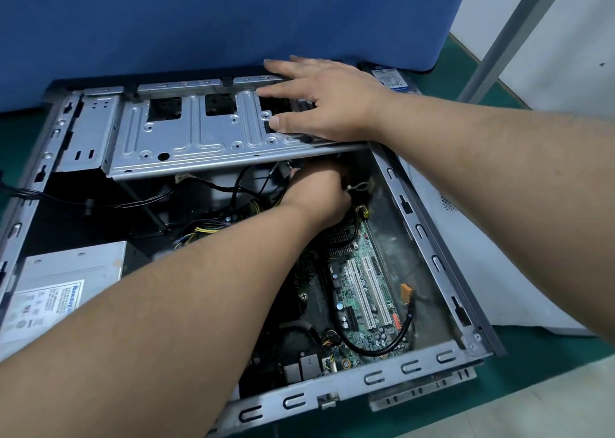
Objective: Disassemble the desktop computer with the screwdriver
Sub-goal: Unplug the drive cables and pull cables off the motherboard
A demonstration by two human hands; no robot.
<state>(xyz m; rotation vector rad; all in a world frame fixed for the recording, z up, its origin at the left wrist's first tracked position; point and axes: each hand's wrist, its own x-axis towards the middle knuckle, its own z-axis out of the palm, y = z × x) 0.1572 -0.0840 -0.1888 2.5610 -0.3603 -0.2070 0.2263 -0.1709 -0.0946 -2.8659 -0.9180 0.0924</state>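
Two hands apart, right (327, 101) flat on drive cage (186, 131), left (319, 191) grip hidden, PSU (71, 271) label "Huntkey"

Power supply (71, 271), lower left inside case: white label (46, 302) with blue brand word, reads roughly "Huntkey", last letters cut by forearm. Rows of small print and certification marks below brand, too small to read. Drive (392, 78) at far right, beyond case edge: blue-and-white sticker, print illegible. Motherboard (362, 291): white silkscreen marks, too fine to read.
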